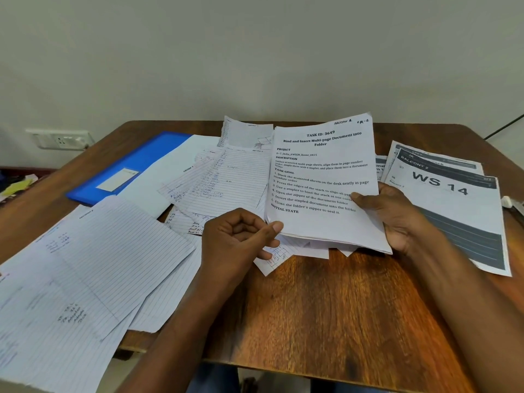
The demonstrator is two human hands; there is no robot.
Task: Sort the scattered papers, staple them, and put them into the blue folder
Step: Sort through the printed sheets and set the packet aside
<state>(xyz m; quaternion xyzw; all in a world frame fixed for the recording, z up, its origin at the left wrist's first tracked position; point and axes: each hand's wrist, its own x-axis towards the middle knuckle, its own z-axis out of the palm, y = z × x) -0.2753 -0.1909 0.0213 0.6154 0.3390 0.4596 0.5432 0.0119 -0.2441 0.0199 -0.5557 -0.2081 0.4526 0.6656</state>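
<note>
My right hand (397, 217) grips a stack of printed sheets (323, 177) by its right edge, thumb on the top page headed "TASK ID: 3649". The stack is raised and tilted above the table. My left hand (241, 236) has its fingers curled and pinches the stack's lower left corner, thumb tip on top. The blue folder (133, 165) lies shut at the table's far left, partly under white sheets. Lined handwritten sheets (226, 180) lie fanned in the middle. More lined sheets (99, 265) overhang the near left edge. Printed "WS 14" sheets (442, 191) lie to the right.
The brown wooden table (326, 307) shows bare wood in front of me. A small white object (507, 201) sits at the right edge, too cut off to identify. A wall socket (61, 139) is at the far left, and a dark cable (504, 127) runs at the far right.
</note>
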